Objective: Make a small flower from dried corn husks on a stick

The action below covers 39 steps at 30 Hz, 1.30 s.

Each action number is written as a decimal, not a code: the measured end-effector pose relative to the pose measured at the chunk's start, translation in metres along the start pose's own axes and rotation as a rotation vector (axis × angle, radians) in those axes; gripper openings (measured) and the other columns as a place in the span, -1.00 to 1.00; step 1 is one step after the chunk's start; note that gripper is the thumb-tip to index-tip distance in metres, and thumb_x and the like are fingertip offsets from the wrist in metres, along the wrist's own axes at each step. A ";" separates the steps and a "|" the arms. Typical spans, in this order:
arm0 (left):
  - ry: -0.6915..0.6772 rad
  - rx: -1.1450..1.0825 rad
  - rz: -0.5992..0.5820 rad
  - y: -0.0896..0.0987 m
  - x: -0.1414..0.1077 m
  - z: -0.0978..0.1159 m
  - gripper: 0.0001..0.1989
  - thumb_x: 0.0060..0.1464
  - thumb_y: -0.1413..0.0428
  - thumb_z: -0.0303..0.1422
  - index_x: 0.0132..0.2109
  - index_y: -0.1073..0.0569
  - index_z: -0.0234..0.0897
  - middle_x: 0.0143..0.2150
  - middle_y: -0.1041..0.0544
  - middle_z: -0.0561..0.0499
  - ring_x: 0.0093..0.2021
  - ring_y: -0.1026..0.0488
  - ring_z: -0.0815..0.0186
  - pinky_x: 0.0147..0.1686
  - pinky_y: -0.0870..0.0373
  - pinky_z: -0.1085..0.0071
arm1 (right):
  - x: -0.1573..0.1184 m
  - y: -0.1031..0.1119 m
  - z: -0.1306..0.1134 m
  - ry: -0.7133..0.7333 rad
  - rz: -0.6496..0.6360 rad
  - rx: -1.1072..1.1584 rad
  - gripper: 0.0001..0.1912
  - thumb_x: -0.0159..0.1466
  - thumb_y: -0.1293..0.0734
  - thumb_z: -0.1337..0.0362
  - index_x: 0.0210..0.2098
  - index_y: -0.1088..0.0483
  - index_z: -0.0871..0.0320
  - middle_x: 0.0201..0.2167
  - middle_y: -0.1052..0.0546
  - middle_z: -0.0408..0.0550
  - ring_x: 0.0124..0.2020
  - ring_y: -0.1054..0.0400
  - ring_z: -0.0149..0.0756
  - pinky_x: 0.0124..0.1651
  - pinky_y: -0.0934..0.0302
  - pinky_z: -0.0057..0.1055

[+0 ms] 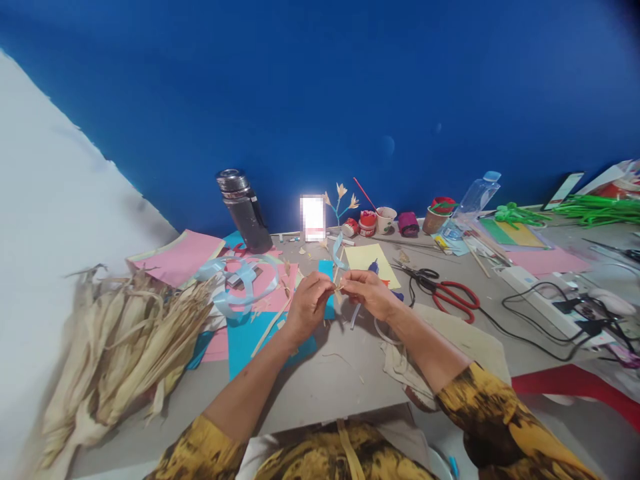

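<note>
Over the middle of the table my left hand [311, 301] and my right hand [373, 292] meet, fingertips almost touching. Both are closed in a pinch on a small pale strip of what looks like corn husk [339, 295]; most of it is hidden by the fingers. Just behind it a light blue ribbon [339, 250] curls upward. Beneath my left hand lie blue paper sheets [245, 340] with scraps on them. A glue gun [374, 267] with a dark blue tip lies partly behind my right hand.
Dried corn husks [120, 353] are heaped at left, near a dark thermos [245, 213]. Husk flowers [341, 191] stand at the back beside paint pots [367, 224] and a paper cup [386, 220]. Red-handled scissors [457, 300], a power strip [540, 300] and cables lie right.
</note>
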<state>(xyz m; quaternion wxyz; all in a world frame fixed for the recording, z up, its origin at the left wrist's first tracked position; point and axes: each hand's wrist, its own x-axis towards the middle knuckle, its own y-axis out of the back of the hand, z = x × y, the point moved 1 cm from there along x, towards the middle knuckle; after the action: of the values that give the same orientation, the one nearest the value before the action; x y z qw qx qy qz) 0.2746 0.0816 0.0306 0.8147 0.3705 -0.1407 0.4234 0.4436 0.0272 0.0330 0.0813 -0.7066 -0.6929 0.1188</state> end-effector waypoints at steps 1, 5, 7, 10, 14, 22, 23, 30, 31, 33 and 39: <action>-0.006 0.000 -0.005 0.000 0.000 0.000 -0.76 0.28 0.04 -0.27 -0.24 -0.50 -0.20 -0.23 -0.47 -0.12 -0.18 -0.38 0.20 -0.11 -0.29 0.29 | 0.000 0.001 -0.001 0.003 -0.003 -0.023 -0.71 0.01 -0.50 0.08 -0.49 -0.46 0.18 -0.58 -0.36 -0.19 -0.54 -0.08 -0.47 -0.49 0.05 -0.47; -0.011 -0.024 -0.009 0.001 0.000 0.002 -0.76 0.26 0.01 -0.28 -0.25 -0.53 -0.20 -0.24 -0.48 -0.13 -0.19 -0.39 0.19 -0.12 -0.29 0.29 | -0.001 -0.001 -0.002 -0.007 0.009 -0.009 -0.72 0.00 -0.49 0.11 -0.55 -0.43 0.18 -0.61 -0.32 -0.20 -0.55 -0.08 -0.47 -0.50 0.07 -0.47; -0.009 -0.053 -0.005 0.001 0.001 0.004 -0.78 0.24 -0.01 -0.30 -0.25 -0.55 -0.19 -0.23 -0.49 -0.14 -0.19 -0.41 0.19 -0.12 -0.30 0.29 | -0.001 -0.004 0.000 -0.031 0.019 0.070 -0.72 -0.01 -0.50 0.15 -0.59 -0.39 0.19 -0.63 -0.27 -0.22 -0.55 -0.08 -0.47 -0.51 0.10 -0.48; -0.019 -0.085 0.007 0.000 0.001 0.006 -0.79 0.23 -0.03 -0.32 -0.26 -0.56 -0.19 -0.24 -0.49 -0.13 -0.19 -0.42 0.19 -0.12 -0.31 0.29 | -0.001 -0.009 0.004 -0.079 0.028 0.210 -0.72 -0.04 -0.50 0.20 -0.59 -0.35 0.19 -0.65 -0.21 -0.25 -0.57 -0.04 -0.49 -0.55 0.16 -0.51; -0.015 -0.118 0.035 0.000 0.001 0.005 -0.79 0.24 -0.03 -0.33 -0.24 -0.57 -0.17 -0.24 -0.49 -0.10 -0.20 -0.42 0.21 -0.15 -0.32 0.31 | -0.001 -0.012 0.008 -0.119 0.031 0.285 -0.72 -0.04 -0.51 0.21 -0.58 -0.34 0.20 -0.64 -0.24 -0.22 -0.58 -0.01 -0.50 -0.57 0.18 -0.53; 0.250 -0.396 0.118 -0.001 0.002 0.000 -0.83 0.16 -0.10 -0.28 -0.33 -0.50 -0.26 -0.34 -0.45 0.01 -0.30 -0.38 0.31 -0.24 -0.31 0.39 | 0.003 0.002 0.002 -0.005 0.117 0.139 -0.68 0.02 -0.50 0.08 -0.41 -0.52 0.24 -0.50 -0.37 -0.12 -0.54 -0.02 -0.51 -0.58 0.17 -0.53; 0.296 -0.424 0.130 -0.001 0.003 0.000 -0.82 0.14 -0.11 -0.27 -0.34 -0.49 -0.27 -0.37 -0.44 0.02 -0.32 -0.38 0.32 -0.25 -0.31 0.40 | 0.004 0.004 0.002 -0.005 0.124 0.129 -0.67 0.01 -0.50 0.07 -0.42 -0.52 0.24 -0.50 -0.37 -0.12 -0.54 -0.03 -0.51 -0.57 0.17 -0.53; 0.415 -0.524 0.179 -0.002 0.005 0.001 -0.78 0.02 -0.21 -0.23 -0.41 -0.47 -0.31 -0.48 -0.43 0.06 -0.39 -0.34 0.37 -0.31 -0.28 0.44 | 0.004 -0.001 0.003 0.070 0.105 -0.088 -0.71 0.01 -0.50 0.09 -0.45 -0.50 0.19 -0.54 -0.35 -0.18 -0.53 -0.07 -0.47 -0.52 0.10 -0.50; 0.422 -0.541 0.183 -0.003 0.005 0.001 -0.78 0.01 -0.22 -0.22 -0.40 -0.47 -0.31 -0.47 -0.43 0.06 -0.39 -0.34 0.37 -0.31 -0.28 0.44 | 0.004 -0.002 0.004 0.090 0.096 -0.136 -0.72 0.02 -0.49 0.09 -0.45 -0.49 0.19 -0.55 -0.35 -0.18 -0.53 -0.08 -0.47 -0.51 0.08 -0.48; 0.428 -0.565 0.190 -0.004 0.003 -0.001 -0.77 0.01 -0.23 -0.21 -0.39 -0.47 -0.31 -0.46 -0.43 0.06 -0.39 -0.34 0.37 -0.31 -0.28 0.44 | 0.004 -0.003 0.007 0.123 0.080 -0.214 -0.73 0.04 -0.48 0.10 -0.45 -0.50 0.19 -0.56 -0.36 -0.20 -0.54 -0.08 -0.47 -0.49 0.06 -0.46; 0.392 -0.563 0.165 -0.009 0.000 -0.007 -0.81 0.00 -0.26 -0.26 -0.36 -0.49 -0.31 -0.41 -0.43 0.05 -0.36 -0.31 0.38 -0.31 -0.25 0.45 | 0.006 -0.002 0.011 0.200 0.067 -0.318 -0.70 0.09 -0.46 0.07 -0.43 -0.48 0.21 -0.54 -0.39 -0.20 -0.51 -0.13 -0.46 -0.43 0.01 -0.45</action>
<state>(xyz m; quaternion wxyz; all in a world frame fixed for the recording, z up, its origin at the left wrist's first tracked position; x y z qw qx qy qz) 0.2810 0.0830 0.0218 0.8594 0.0303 -0.1223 0.4956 0.4386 0.0327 0.0229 0.0328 -0.7414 -0.6676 -0.0604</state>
